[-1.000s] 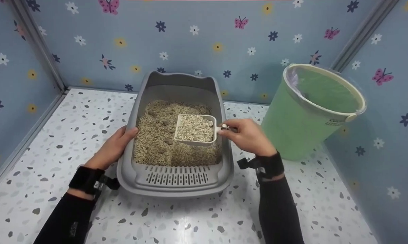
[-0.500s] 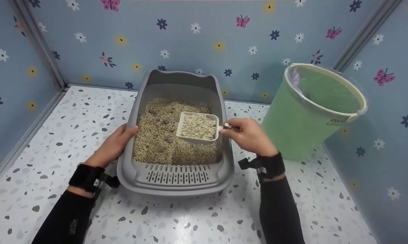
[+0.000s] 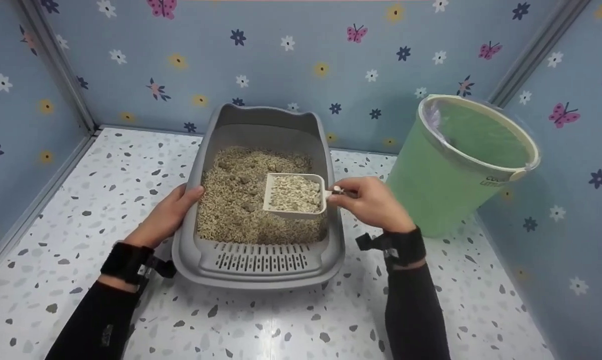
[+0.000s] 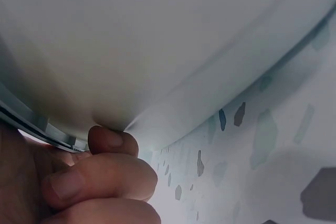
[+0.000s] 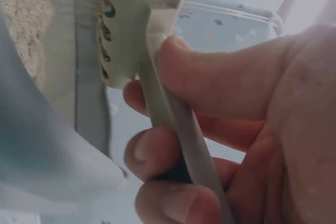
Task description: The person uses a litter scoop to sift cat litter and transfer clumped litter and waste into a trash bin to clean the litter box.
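A grey litter box (image 3: 258,280) holds brownish pellet litter (image 3: 231,210) with several darker clumps. My left hand (image 3: 163,215) grips its left rim, thumb over the edge. In the left wrist view the curled fingers (image 4: 105,177) lie against the box's outer wall (image 4: 157,51). My right hand (image 3: 373,202) holds a white litter scoop (image 3: 296,216) by its handle, level above the right part of the litter. Paler pellets (image 3: 295,192) fill the scoop. The right wrist view shows thumb and fingers wrapped round the handle (image 5: 181,114), with slots in the scoop's underside (image 5: 131,35).
A green bin (image 3: 426,185) with a clear liner over its cream rim stands right of the box, behind my right hand. Blue flowered panels (image 3: 301,60) enclose the back and both sides. The white speckled surface (image 3: 261,325) carries box and bin.
The scoop moves slightly to the right; it rises a little, then comes back down in view. Its pellets look more level. My left hand stays on the rim.
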A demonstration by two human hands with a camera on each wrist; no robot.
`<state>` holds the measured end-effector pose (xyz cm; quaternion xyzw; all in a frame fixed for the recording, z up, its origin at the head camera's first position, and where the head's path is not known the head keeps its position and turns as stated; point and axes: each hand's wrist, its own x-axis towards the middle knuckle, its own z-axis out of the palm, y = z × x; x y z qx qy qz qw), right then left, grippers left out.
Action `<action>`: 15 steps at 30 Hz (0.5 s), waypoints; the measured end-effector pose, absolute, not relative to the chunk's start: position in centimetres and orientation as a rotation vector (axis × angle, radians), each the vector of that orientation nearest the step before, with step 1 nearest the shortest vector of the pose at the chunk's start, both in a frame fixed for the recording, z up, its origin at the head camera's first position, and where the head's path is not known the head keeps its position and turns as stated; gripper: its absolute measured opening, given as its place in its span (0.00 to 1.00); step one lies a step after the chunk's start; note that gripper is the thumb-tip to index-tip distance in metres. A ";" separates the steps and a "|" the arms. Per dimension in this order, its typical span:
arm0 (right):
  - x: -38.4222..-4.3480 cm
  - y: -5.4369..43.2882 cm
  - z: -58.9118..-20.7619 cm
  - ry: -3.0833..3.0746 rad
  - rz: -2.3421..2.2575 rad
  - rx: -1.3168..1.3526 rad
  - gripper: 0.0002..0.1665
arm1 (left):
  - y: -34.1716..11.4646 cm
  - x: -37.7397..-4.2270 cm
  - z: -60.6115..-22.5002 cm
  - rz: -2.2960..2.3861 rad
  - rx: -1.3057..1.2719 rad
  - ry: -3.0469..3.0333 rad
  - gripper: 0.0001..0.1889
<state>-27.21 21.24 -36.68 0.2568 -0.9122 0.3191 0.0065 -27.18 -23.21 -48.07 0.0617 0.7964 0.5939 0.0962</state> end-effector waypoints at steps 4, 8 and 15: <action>-27.2 21.2 -36.6 -2.865 0.982 0.808 0.08 | -23.0 -27.2 -48.2 1.750 0.164 2.371 0.49; -27.3 21.6 -36.5 -2.870 1.001 0.794 0.07 | -22.8 -27.1 -48.2 1.726 0.160 2.388 0.49; -27.3 21.9 -36.5 -2.878 0.974 0.816 0.07 | -22.6 -26.7 -48.6 1.716 0.131 2.379 0.50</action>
